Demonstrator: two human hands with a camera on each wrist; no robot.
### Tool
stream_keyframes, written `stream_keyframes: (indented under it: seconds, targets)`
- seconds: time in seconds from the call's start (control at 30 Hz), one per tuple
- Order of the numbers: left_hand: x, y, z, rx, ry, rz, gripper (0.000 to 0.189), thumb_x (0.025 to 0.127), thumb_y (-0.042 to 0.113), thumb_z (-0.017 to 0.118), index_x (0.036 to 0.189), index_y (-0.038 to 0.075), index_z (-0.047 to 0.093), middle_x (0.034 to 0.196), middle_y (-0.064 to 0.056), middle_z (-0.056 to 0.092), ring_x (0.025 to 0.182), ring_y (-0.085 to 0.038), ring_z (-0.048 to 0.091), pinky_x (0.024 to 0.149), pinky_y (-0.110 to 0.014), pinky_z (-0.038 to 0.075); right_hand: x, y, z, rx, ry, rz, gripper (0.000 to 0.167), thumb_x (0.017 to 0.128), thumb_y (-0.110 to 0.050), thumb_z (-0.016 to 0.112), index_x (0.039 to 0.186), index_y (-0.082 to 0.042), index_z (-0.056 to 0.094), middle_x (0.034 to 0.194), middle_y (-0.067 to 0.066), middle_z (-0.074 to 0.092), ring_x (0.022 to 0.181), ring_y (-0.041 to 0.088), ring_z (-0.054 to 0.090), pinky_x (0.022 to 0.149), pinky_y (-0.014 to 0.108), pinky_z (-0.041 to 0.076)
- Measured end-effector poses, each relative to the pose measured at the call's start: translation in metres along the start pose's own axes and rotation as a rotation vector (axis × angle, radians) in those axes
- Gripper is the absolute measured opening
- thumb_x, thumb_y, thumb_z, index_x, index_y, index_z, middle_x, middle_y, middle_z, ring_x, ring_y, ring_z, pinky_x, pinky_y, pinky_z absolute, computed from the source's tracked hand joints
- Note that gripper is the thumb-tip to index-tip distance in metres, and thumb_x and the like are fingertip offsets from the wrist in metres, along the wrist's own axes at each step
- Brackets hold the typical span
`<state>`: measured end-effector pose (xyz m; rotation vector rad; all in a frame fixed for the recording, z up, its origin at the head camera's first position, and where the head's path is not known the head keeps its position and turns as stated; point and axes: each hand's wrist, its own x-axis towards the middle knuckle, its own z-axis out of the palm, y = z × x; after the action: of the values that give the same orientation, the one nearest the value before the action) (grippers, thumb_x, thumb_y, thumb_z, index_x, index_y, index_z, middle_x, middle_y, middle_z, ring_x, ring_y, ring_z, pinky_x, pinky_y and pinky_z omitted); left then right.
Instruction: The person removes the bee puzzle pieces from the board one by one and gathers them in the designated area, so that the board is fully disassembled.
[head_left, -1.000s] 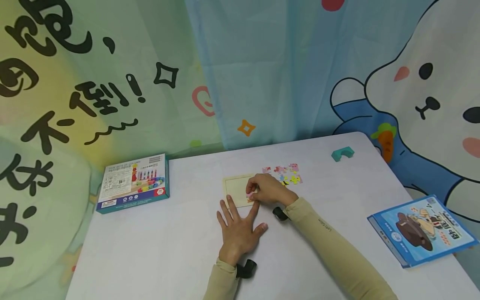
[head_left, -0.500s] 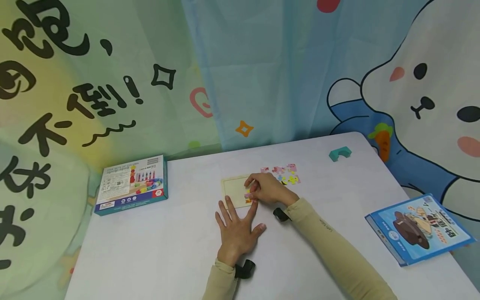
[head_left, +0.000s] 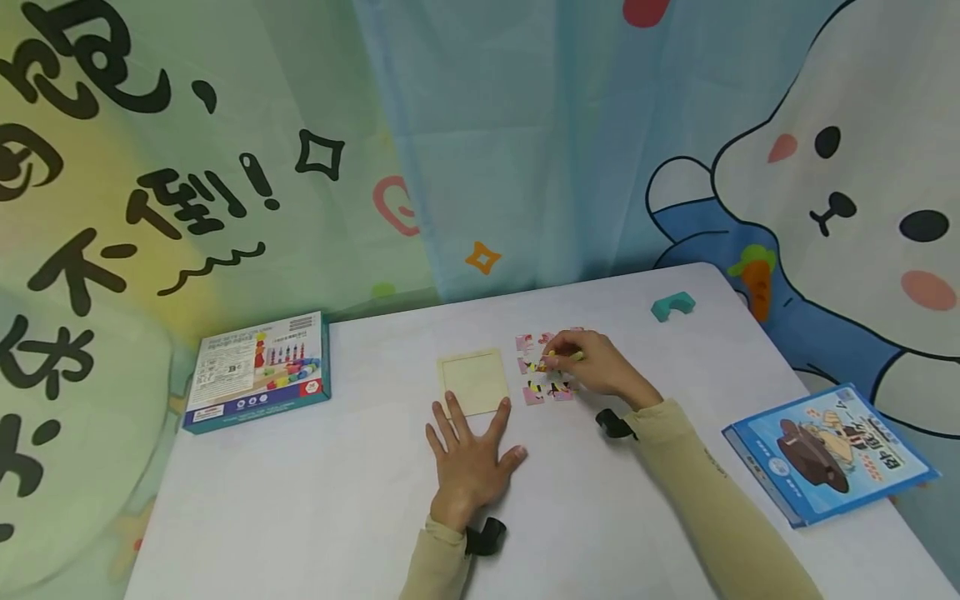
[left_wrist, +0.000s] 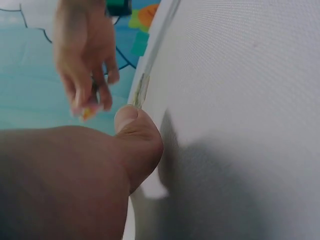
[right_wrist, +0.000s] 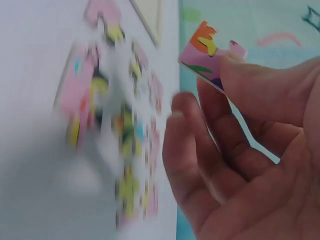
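A pale wooden puzzle tray (head_left: 476, 379) lies flat on the white table, with no piece in it. My left hand (head_left: 468, 471) rests with spread fingers at the tray's near edge, its thumb standing off to the right. Over the loose puzzle pieces (head_left: 533, 392) hovers my right hand (head_left: 600, 365). In the right wrist view it pinches one pink corner puzzle piece (right_wrist: 200, 57), with orange and yellow print, between thumb and fingers. Several loose pieces (right_wrist: 77, 82) lie on the table beside that hand, partly blurred; in the head view the hand hides some of them.
A boxed toy set (head_left: 258, 367) lies at the table's left rear. A blue picture box (head_left: 828, 454) sits at the right edge. Near the far right corner stands a green arch block (head_left: 672, 305). Behind the table hangs a printed curtain (head_left: 495, 150).
My right hand has lifted away from the tray's lower right corner and moved right, over the loose pieces, carrying the piece that was at that corner. The left hand stays in place.
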<state>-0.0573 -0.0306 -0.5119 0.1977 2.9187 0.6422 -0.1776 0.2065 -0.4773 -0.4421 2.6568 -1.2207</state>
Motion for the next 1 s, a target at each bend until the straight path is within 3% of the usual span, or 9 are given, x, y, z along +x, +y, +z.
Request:
stream_keyframes:
  seconds: [0.17, 0.33, 0.53, 0.73, 1.0]
  targets:
    - [0.002, -0.003, 0.004, 0.010, -0.003, 0.002, 0.071, 0.100, 0.058, 0.063, 0.164, 0.035, 0.041, 0.169, -0.044, 0.001, 0.156, -0.067, 0.000, 0.121, -0.081, 0.009, -0.017, 0.022, -0.025, 0.058, -0.004, 0.102, 0.019, 0.104, -0.021, 0.071, 0.115, -0.007, 0.074, 0.098, 0.009, 0.074, 0.084, 0.024, 0.072, 0.076, 0.031, 0.057]
    - [0.002, -0.004, 0.007, 0.000, 0.020, 0.009, 0.071, 0.099, 0.057, 0.064, 0.163, 0.035, 0.042, 0.169, -0.044, 0.001, 0.155, -0.068, 0.000, 0.120, -0.082, 0.009, -0.029, 0.038, -0.036, 0.011, 0.013, 0.127, 0.023, 0.101, -0.017, 0.073, 0.122, -0.007, 0.076, 0.095, 0.008, 0.074, 0.079, 0.021, 0.068, 0.070, 0.027, 0.053]
    - [0.003, -0.004, 0.010, 0.012, 0.010, -0.001, 0.071, 0.100, 0.058, 0.063, 0.164, 0.036, 0.041, 0.170, -0.042, 0.000, 0.156, -0.066, -0.001, 0.121, -0.082, 0.008, -0.038, 0.048, -0.033, -0.056, 0.023, 0.174, 0.025, 0.098, -0.021, 0.079, 0.119, -0.009, 0.078, 0.095, 0.005, 0.072, 0.085, 0.019, 0.061, 0.074, 0.028, 0.051]
    - [0.002, -0.003, 0.004, 0.010, 0.003, -0.007, 0.072, 0.099, 0.056, 0.065, 0.164, 0.035, 0.042, 0.170, -0.042, 0.001, 0.156, -0.066, -0.001, 0.121, -0.081, 0.009, -0.038, 0.049, -0.027, -0.074, 0.063, 0.159, 0.022, 0.093, -0.021, 0.083, 0.108, -0.007, 0.078, 0.092, 0.007, 0.074, 0.083, 0.019, 0.064, 0.075, 0.029, 0.051]
    - [0.001, 0.000, 0.000, 0.026, -0.038, -0.031, 0.072, 0.100, 0.056, 0.065, 0.164, 0.035, 0.041, 0.170, -0.041, 0.002, 0.157, -0.065, 0.001, 0.122, -0.079, 0.010, -0.037, 0.054, -0.022, -0.102, 0.075, 0.161, 0.019, 0.094, -0.020, 0.082, 0.107, -0.007, 0.078, 0.092, 0.006, 0.076, 0.082, 0.018, 0.065, 0.076, 0.028, 0.052]
